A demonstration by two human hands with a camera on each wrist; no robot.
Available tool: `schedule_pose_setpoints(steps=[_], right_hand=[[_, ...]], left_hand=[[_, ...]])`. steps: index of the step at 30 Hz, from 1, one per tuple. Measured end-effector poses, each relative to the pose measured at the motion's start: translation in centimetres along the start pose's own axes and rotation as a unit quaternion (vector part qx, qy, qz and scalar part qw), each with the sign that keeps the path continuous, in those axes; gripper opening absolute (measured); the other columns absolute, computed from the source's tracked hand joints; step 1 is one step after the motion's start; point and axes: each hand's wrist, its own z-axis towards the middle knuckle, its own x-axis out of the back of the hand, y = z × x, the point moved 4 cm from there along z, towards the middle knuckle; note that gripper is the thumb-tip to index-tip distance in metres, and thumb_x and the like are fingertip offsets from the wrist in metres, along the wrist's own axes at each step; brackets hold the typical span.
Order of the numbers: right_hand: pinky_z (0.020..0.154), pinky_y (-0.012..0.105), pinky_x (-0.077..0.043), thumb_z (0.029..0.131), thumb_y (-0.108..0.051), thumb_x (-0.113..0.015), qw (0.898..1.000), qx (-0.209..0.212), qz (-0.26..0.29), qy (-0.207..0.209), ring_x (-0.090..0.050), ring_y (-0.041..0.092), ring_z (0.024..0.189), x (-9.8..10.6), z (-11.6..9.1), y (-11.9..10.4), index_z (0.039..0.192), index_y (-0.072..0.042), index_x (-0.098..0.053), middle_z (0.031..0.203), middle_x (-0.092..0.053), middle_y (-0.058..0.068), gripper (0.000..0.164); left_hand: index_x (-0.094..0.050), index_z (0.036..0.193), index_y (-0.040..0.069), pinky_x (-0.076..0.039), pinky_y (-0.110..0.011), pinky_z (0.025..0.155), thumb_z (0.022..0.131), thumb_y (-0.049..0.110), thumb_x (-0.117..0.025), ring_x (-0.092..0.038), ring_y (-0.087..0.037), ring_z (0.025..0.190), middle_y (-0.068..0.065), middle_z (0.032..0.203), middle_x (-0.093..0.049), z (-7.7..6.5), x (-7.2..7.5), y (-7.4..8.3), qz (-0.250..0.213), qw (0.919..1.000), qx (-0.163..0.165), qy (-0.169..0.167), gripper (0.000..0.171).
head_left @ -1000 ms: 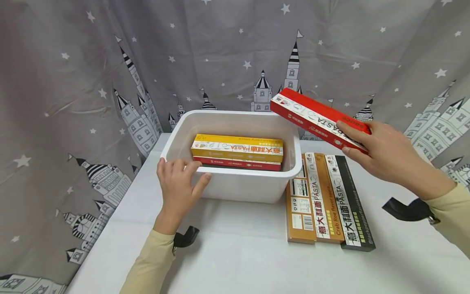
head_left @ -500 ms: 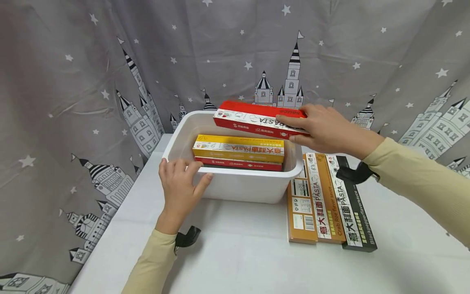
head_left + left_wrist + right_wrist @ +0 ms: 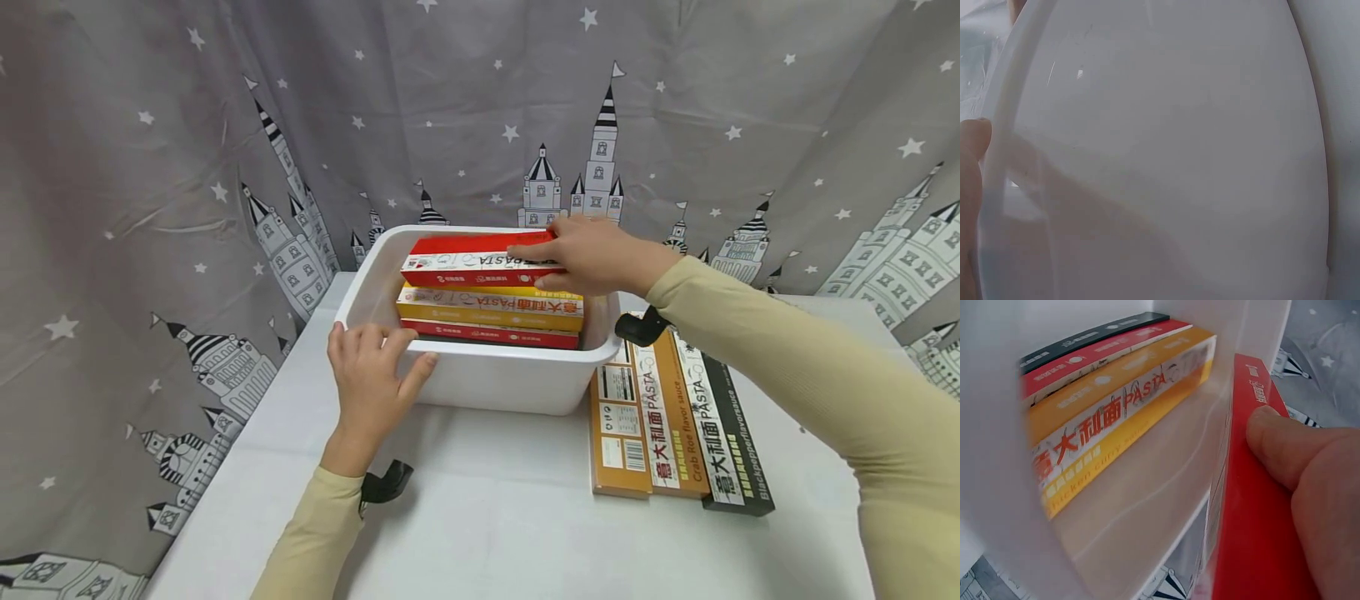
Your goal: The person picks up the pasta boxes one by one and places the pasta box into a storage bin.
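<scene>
My right hand (image 3: 596,257) grips the right end of a red pasta box (image 3: 457,260), held level over the opening of a white plastic bin (image 3: 495,379). In the right wrist view the thumb presses along the side of that red box (image 3: 1260,519). Inside the bin a yellow chicken curry pasta box (image 3: 487,310) lies in front of the held one, stacked with another red box (image 3: 487,333) and, in the right wrist view, a black box (image 3: 1097,340). My left hand (image 3: 371,379) rests on the bin's front left rim, fingers over the edge and thumb along the front.
Right of the bin, two orange-brown pasta boxes (image 3: 667,433) and a black pepper pasta box (image 3: 731,442) lie side by side on the white table (image 3: 495,517). A grey curtain (image 3: 450,108) with castles hangs behind. My right forearm reaches across the table's right side.
My right hand has carried the red box leftward and down, from right of the bin to over its opening. The left hand has stayed on the rim.
</scene>
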Motion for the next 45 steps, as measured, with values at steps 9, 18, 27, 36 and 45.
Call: schedule_pose_setpoints(steps=[9,18,27,36,45], right_hand=[[0.089,0.050,-0.049,0.099,-0.041,-0.063,1.000,0.003,0.004,-0.027,-0.057,0.034,0.104,-0.4,2.4,-1.4,0.156,-0.036,-0.040,0.120,-0.061,0.020,0.061],[0.095,0.051,-0.047,0.098,-0.041,-0.065,0.999,-0.014,0.024,-0.045,-0.055,0.032,0.110,-1.5,3.6,-1.5,0.155,-0.039,-0.040,0.124,-0.060,0.019,0.063],[0.096,0.052,-0.050,0.097,-0.042,-0.067,0.998,-0.008,0.038,-0.045,-0.056,0.033,0.110,-1.6,4.0,-1.5,0.155,-0.038,-0.042,0.126,-0.061,0.019,0.063],[0.097,0.050,-0.052,0.096,-0.039,-0.070,0.995,-0.026,0.066,-0.065,-0.058,0.030,0.114,-2.5,4.3,-1.1,0.154,-0.038,-0.042,0.136,-0.061,0.014,0.064],[0.111,0.049,-0.045,0.094,-0.024,-0.073,0.985,-0.048,0.128,-0.101,-0.052,0.031,0.133,-3.5,5.1,-0.4,0.155,-0.035,-0.041,0.155,-0.050,0.015,0.070]], left_hand=[[-0.070,0.104,0.000,-0.017,-0.076,0.112,0.100,0.072,-0.033,-0.049,-0.044,0.104,-0.022,0.094,-0.058,0.1,0.2,0.1,0.002,1.0000,0.006,-0.007,0.080],[-0.070,0.103,0.001,-0.019,-0.076,0.112,0.100,0.071,-0.033,-0.049,-0.044,0.103,-0.022,0.094,-0.059,0.2,0.1,0.1,0.002,1.0000,-0.001,-0.004,0.079],[-0.070,0.105,0.001,-0.017,-0.076,0.113,0.100,0.072,-0.031,-0.049,-0.044,0.106,-0.022,0.096,-0.059,0.1,0.2,-0.1,0.004,0.9999,0.007,-0.012,0.081],[-0.070,0.105,0.001,-0.017,-0.077,0.113,0.100,0.071,-0.032,-0.049,-0.044,0.105,-0.022,0.096,-0.059,0.1,0.1,0.0,-0.001,1.0000,0.003,-0.009,0.080],[-0.070,0.104,0.001,-0.018,-0.077,0.112,0.100,0.071,-0.033,-0.050,-0.044,0.105,-0.022,0.095,-0.059,0.2,0.1,0.1,-0.001,1.0000,0.002,-0.009,0.079]])
